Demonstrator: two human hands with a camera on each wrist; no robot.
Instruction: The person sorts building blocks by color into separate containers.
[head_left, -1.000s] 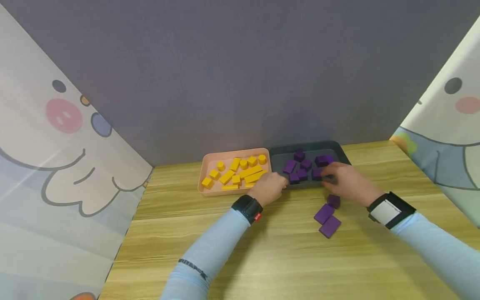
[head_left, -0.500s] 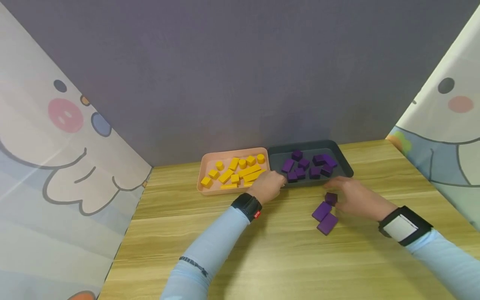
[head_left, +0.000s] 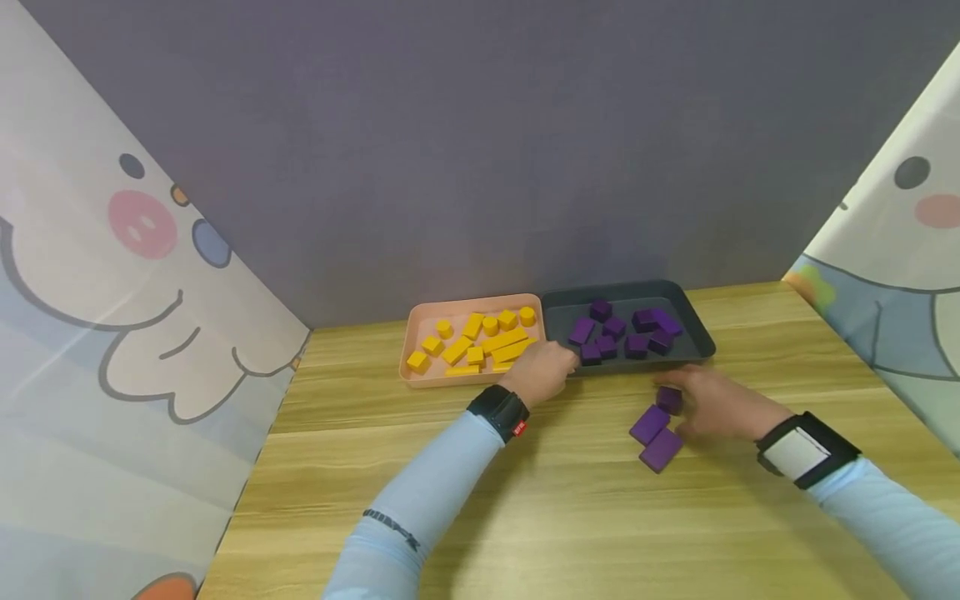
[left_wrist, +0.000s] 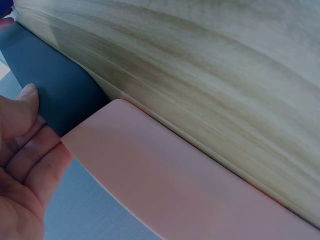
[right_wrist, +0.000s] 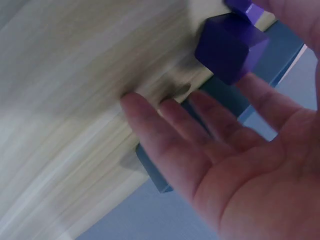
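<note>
My left hand point(head_left: 538, 373) pinches the near rim of the dark grey tray point(head_left: 701, 342) beside its joint with the peach tray point(head_left: 408, 354). In the left wrist view the thumb point(left_wrist: 29, 100) presses the outside of the dark wall, the other fingers behind it. My right hand point(head_left: 723, 404) is spread around a purple block point(head_left: 670, 401) on the table, in front of the dark tray. One fingertip is right at that block point(right_wrist: 232, 47) in the right wrist view; the other fingers extend past it. Two flat purple blocks point(head_left: 649, 425) lie just nearer.
Several purple blocks point(head_left: 582, 331) lie in the dark tray. The peach tray holds several yellow blocks and cylinders point(head_left: 457, 350). Behind both trays a grey panel point(head_left: 480, 167) rises, and printed sheets point(head_left: 142, 350) flank the wooden table point(head_left: 570, 533).
My right hand has left a purple block inside the dark tray and moved back toward me, around the block on the table. The left hand keeps its place at the rim.
</note>
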